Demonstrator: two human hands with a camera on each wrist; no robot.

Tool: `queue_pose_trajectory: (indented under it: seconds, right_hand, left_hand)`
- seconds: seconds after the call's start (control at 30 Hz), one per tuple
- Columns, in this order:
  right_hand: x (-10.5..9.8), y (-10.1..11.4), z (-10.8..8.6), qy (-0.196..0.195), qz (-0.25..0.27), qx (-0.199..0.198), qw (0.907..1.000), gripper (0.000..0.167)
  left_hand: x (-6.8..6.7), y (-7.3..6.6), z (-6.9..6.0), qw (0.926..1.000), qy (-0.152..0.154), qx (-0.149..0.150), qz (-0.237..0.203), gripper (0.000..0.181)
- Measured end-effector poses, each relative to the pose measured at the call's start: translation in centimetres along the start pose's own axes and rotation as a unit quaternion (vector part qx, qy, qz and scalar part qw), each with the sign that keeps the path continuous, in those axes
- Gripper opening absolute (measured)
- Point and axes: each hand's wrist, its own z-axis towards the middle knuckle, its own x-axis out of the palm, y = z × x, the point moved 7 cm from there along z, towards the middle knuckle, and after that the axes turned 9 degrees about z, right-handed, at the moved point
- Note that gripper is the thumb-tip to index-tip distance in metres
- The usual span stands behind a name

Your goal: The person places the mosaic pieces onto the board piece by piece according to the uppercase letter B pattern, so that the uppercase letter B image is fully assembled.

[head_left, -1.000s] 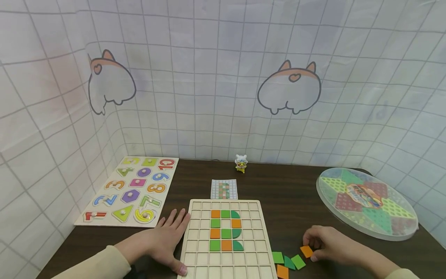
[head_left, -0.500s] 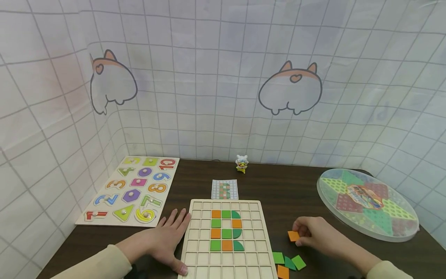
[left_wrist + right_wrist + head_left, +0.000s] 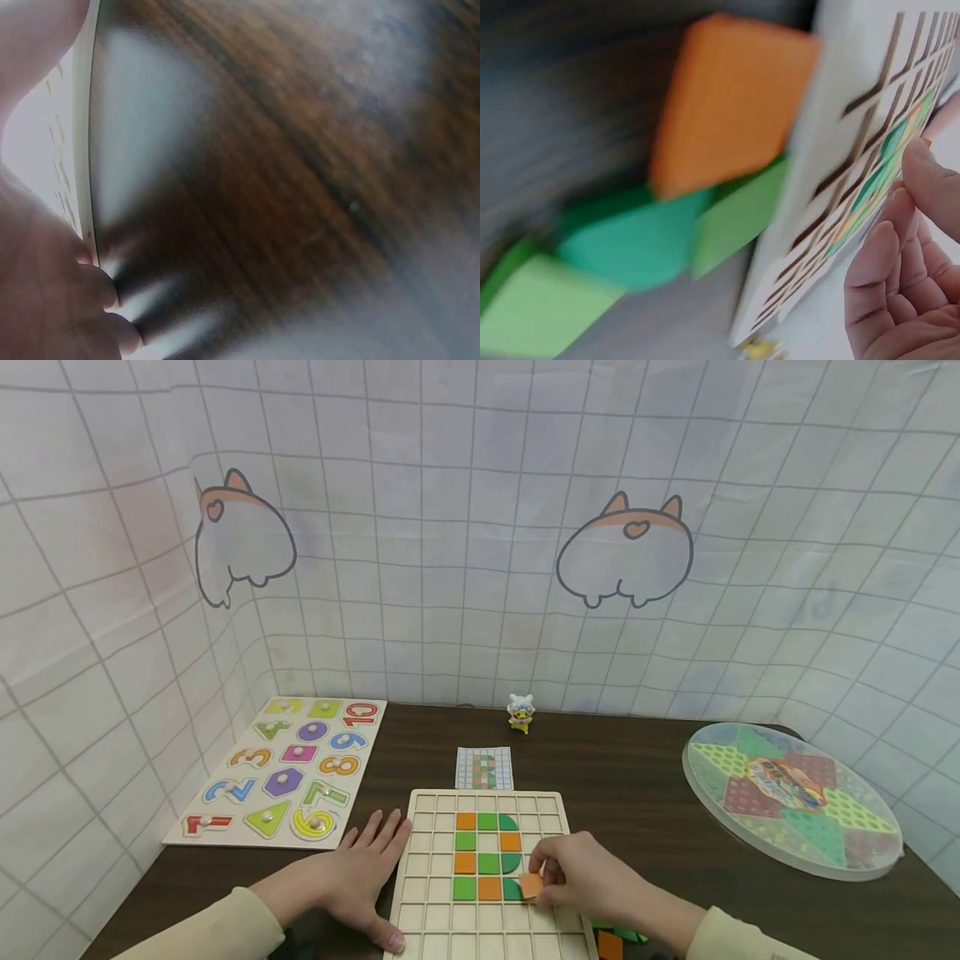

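Observation:
A pale wooden grid board (image 3: 437, 918) lies in the middle of the table in the head view, with rows of orange, green and rounded dark-green tiles in its upper cells. My right hand (image 3: 588, 878) pinches an orange square tile (image 3: 531, 886) over the board, just right of the lowest rounded green tile (image 3: 512, 889). Whether the held tile touches the board, I cannot tell. My left hand (image 3: 355, 878) rests along the board's left edge, fingers spread and thumb on the rim. The left wrist view catches part of that hand (image 3: 52, 292) against the board's edge.
Loose tiles lie at the board's lower right, among them an orange square (image 3: 735, 105) and a rounded green piece (image 3: 634, 240). Behind the board are a pattern card (image 3: 483, 768) and a small figurine (image 3: 521, 713). A number puzzle (image 3: 277, 768) stands left, a round game board (image 3: 791, 797) right.
My right hand has picked the orange tile up from beside the loose pieces and carried it left over the board. The left hand has stayed in place.

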Motion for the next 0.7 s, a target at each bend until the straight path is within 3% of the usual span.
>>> queue_pose_trajectory:
  seconds: [0.07,0.33,0.7]
  right_hand:
    - [0.9,0.9,0.5,0.004,-0.005,-0.005,1.0,0.021]
    - [3.8,3.6,2.1,0.027,-0.012,-0.03,0.9991,0.019]
    - [5.5,4.7,2.7,0.034,-0.05,-0.029,0.9978,0.02]
  left_hand:
    - [-0.4,-0.4,-0.3,1.0,0.005,-0.002,0.0,0.145]
    - [0.8,0.8,0.9,1.0,-0.007,0.007,0.001,0.153]
    - [0.7,0.6,0.8,1.0,0.003,0.007,0.002,0.149]
